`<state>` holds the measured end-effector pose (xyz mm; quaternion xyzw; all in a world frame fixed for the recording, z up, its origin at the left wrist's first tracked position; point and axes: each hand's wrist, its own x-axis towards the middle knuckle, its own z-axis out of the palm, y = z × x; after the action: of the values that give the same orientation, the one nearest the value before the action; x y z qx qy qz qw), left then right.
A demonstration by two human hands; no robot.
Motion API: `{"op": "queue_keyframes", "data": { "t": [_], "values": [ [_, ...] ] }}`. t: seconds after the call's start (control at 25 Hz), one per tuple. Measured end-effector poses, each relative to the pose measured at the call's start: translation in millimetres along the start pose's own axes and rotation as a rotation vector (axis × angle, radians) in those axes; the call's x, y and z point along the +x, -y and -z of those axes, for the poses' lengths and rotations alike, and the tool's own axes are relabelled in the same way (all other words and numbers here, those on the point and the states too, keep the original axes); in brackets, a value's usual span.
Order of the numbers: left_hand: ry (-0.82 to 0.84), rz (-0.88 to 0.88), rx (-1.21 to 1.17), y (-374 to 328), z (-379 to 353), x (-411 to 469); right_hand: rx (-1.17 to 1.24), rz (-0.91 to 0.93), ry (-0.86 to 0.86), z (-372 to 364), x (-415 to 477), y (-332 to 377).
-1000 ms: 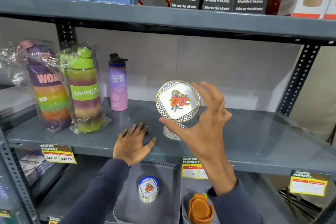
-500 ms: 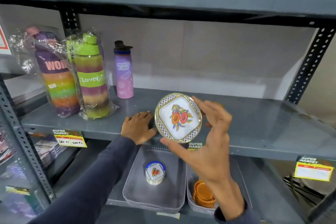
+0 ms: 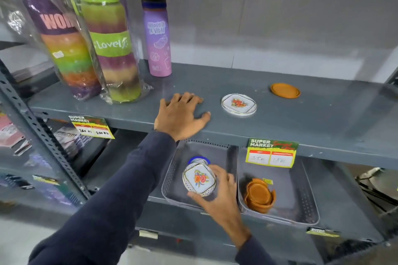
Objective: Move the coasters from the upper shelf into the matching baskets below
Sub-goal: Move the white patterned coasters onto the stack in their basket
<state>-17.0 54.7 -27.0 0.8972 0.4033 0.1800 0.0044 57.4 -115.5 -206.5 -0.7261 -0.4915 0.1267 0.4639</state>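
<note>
**Patterned coaster held over the left basket**

Far to the left of both hands, two striped bottles in clear wrap [image 3: 71, 45] stood on the upper shelf [image 3: 280, 122], and a purple bottle [image 3: 158, 36] stood just behind and to the left of the left hand.

The left hand [image 3: 181, 116] lay flat on the front part of the upper shelf, palm down, fingers spread and holding nothing. Its dark sleeve [image 3: 112, 200] ran down toward the camera.

Below that hand, on the lower level, sat the left basket [image 3: 172, 176], grey with perforated walls. The right hand [image 3: 217, 193] was over this basket, its thumb and fingers closed on the rim of a white patterned coaster [image 3: 199, 179] with a gold edge, face tilted up toward the camera. Just behind the held coaster a blue-rimmed stack of coasters [image 3: 198, 159] showed inside the same basket; whether the two touched could not be told.

To the right of the left hand, on the upper shelf and near it, a second patterned coaster [image 3: 239, 104] lay flat. Farther right and back lay an orange coaster [image 3: 285, 90], well apart from both hands.

Right of the right hand, the right basket [image 3: 301, 200] held a leaning pile of orange coasters [image 3: 259, 194].
</note>
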Motion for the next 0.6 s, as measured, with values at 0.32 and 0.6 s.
{"op": "queue_keyframes", "data": {
  "t": [0.32,0.6],
  "values": [
    [-0.042,-0.010,0.011,4,-8,3,-0.124,-0.207,0.274,-55,55,-59],
    [-0.059,-0.011,0.020,4,-9,3,-0.311,-0.101,0.297,-75,72,-78]
  ]
}}
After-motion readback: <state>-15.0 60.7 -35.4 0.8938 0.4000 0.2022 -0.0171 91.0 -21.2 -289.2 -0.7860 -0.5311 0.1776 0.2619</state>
